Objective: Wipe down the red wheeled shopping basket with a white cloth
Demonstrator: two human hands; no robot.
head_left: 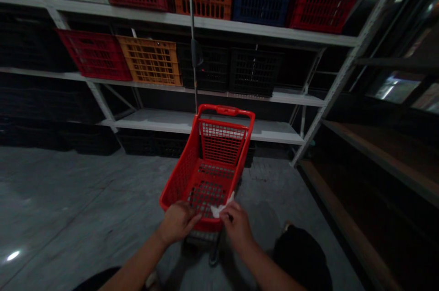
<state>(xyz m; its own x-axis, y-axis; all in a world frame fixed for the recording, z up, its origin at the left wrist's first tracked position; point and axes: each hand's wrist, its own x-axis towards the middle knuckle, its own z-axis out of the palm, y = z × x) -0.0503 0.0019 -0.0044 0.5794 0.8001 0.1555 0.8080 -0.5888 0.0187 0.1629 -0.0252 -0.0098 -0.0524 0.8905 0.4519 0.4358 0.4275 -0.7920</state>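
A red plastic shopping cart with a mesh basket (210, 176) stands on small wheels just in front of me, its handle (226, 110) at the far end. My right hand (236, 227) pinches a crumpled white tissue or cloth (221, 206) against the near rim of the basket. My left hand (177, 223) lies over the near rim beside it, fingers pointing toward the tissue, and appears to hold nothing. The wheels and lower frame are mostly hidden beneath the basket and my hands.
White metal shelving (206, 94) holds red, orange, blue and black plastic crates (151, 60) ahead. A thin metal pole (192, 39) rises behind the cart. Grey concrete floor (68, 199) lies left, wooden shelves (363, 176) right, and dark fabric (302, 259) at lower right.
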